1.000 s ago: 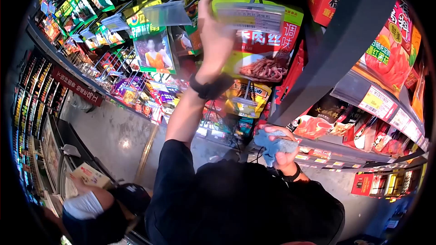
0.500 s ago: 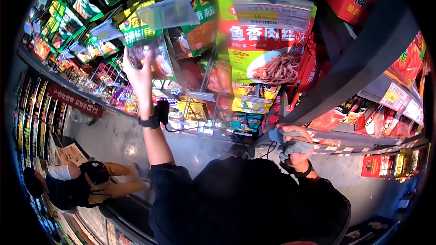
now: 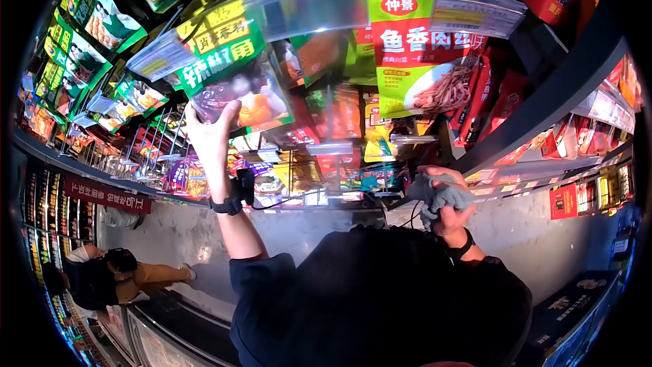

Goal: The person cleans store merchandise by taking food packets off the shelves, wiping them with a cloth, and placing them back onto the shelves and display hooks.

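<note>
My left hand (image 3: 209, 137) grips the lower corner of a green and yellow seasoning packet (image 3: 234, 105), thumb across its front and the other fingers mostly hidden behind. The packet is tilted under a clear price-tag holder (image 3: 305, 7) on the rack; whether it still hangs on a hook I cannot tell. Just to its right hangs a large lime-green and red packet (image 3: 414, 54) with a picture of a dish. Lower right, my right hand (image 3: 456, 223) is closed around a crumpled grey cloth (image 3: 443, 198).
Hooks with several more green packets (image 3: 102, 10) stretch to the left. A dark shelf upright (image 3: 543, 112) slants along the right. Below lies a grey floor (image 3: 285, 228). Another person (image 3: 102, 275) is at the lower left, near a low freezer case (image 3: 159, 340).
My left hand has closed on the green and yellow packet's lower edge, and the packet now shows more squarely. The view has shifted, and the other person appears lower and farther left.
</note>
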A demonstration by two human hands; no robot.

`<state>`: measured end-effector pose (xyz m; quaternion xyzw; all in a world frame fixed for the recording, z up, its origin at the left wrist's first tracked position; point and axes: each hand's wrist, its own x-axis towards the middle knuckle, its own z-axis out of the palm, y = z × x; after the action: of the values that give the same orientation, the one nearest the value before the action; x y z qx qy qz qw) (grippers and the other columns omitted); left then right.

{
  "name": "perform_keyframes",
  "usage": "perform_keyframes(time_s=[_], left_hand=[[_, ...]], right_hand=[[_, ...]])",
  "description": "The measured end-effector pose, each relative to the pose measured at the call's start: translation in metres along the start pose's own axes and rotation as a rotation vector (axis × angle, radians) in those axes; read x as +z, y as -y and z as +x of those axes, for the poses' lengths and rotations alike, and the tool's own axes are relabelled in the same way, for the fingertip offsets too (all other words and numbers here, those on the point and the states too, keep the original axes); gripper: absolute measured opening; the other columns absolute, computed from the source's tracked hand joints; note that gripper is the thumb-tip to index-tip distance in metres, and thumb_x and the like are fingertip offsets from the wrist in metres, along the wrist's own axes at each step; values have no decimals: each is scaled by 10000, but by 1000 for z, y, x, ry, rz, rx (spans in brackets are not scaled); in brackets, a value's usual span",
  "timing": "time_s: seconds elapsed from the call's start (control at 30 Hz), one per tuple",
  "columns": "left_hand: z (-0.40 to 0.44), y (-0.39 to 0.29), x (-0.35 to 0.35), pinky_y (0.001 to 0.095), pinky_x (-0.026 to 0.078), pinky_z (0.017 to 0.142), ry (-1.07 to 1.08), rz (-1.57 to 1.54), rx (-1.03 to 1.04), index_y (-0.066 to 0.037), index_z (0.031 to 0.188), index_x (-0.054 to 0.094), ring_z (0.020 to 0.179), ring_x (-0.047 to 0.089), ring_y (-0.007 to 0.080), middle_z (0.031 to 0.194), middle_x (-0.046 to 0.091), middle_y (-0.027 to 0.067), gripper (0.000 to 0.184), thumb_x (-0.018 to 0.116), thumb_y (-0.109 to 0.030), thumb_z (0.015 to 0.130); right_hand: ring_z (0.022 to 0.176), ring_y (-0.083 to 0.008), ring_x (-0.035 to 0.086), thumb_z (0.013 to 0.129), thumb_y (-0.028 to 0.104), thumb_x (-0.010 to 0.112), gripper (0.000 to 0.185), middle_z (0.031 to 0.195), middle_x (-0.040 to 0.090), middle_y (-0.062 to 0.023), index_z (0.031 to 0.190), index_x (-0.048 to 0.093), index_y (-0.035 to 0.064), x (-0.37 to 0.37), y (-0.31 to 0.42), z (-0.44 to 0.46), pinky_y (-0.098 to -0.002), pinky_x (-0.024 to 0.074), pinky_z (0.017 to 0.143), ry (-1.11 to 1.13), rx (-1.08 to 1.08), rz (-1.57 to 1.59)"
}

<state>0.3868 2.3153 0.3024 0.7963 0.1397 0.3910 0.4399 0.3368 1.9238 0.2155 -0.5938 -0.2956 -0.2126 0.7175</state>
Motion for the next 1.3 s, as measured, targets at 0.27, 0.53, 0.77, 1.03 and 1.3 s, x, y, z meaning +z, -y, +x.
perform_keyframes(time_s=[0.27,0.53,0.77,1.03,1.3], left_hand=[[-16,-1,-11,333,431,933,455,-896,-206,5,1208,492,1028,578,190,1130,601,90,473,686,-199,828],[-37,3,-38,315,479,869,545,-949,-210,16,1185,484,965,603,182,1099,606,98,474,686,-206,818],[-101,12,-30,322,495,844,542,-1000,-353,29,1155,514,922,620,178,1035,636,105,427,696,-30,774],[-135,20,-34,330,462,898,789,-1165,-498,38,1232,477,1046,580,209,1139,596,134,491,649,-62,784],[-173,71,-29,351,345,1021,839,-1236,-645,7,1370,324,1236,414,223,1343,417,121,533,468,-260,932]], right_hand=[[1010,-392,573,831,401,558,506,1100,538,-237,978,544,-83,38,-7,-5,-493,458,876,56,161,-7],[979,-328,591,807,402,591,519,1071,575,-231,940,589,-100,88,3,0,-425,467,845,-2,167,87],[1089,-403,532,822,386,625,504,1188,503,-255,1107,574,-26,120,-3,-1,-506,428,914,-250,-55,61],[1216,-394,453,704,8,640,431,1307,473,-198,1132,596,14,168,-14,2,-449,366,1013,130,-169,-475],[1269,-386,398,749,97,631,449,1318,469,-180,1192,578,45,215,-19,-30,-476,340,1034,274,-187,-478]])
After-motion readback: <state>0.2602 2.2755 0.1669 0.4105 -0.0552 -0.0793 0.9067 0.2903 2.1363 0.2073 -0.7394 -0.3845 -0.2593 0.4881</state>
